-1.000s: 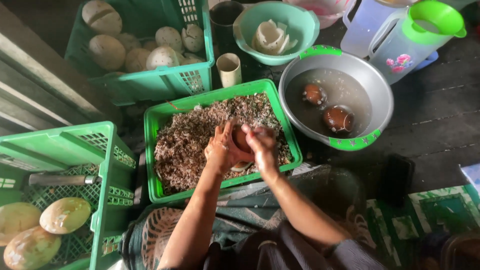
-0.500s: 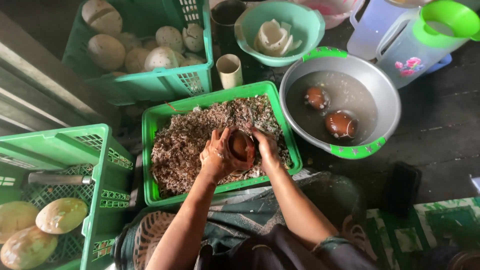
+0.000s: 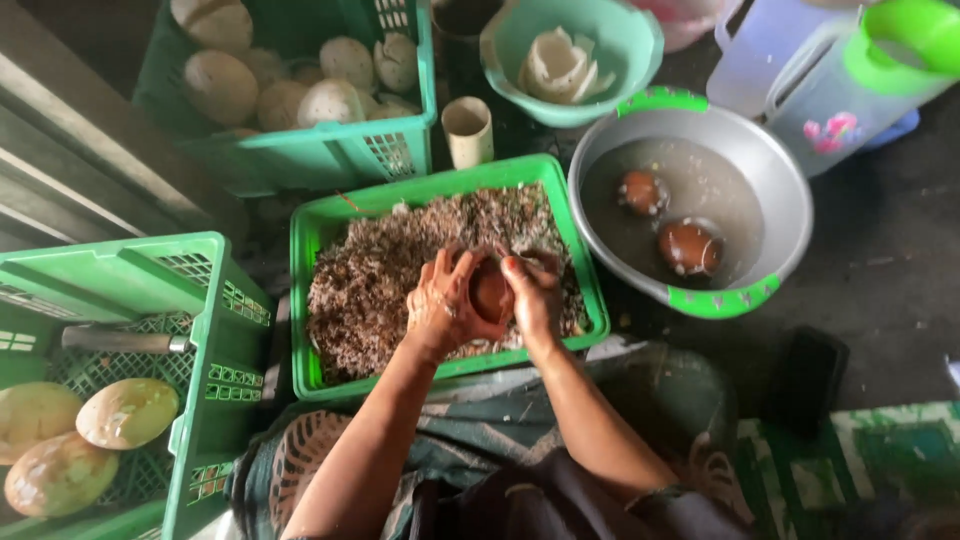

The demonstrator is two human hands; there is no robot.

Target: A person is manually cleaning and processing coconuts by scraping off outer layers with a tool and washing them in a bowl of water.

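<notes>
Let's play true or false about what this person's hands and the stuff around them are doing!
1. Both hands, left hand and right hand, hold a brown round shell. True.
2. The hands are over the metal basin. False: they are over a green tray of husk bits.
3. Two brown shells sit in the basin's water. True.
4. The small cup lies inside the tray. False: it stands outside, behind it.
</notes>
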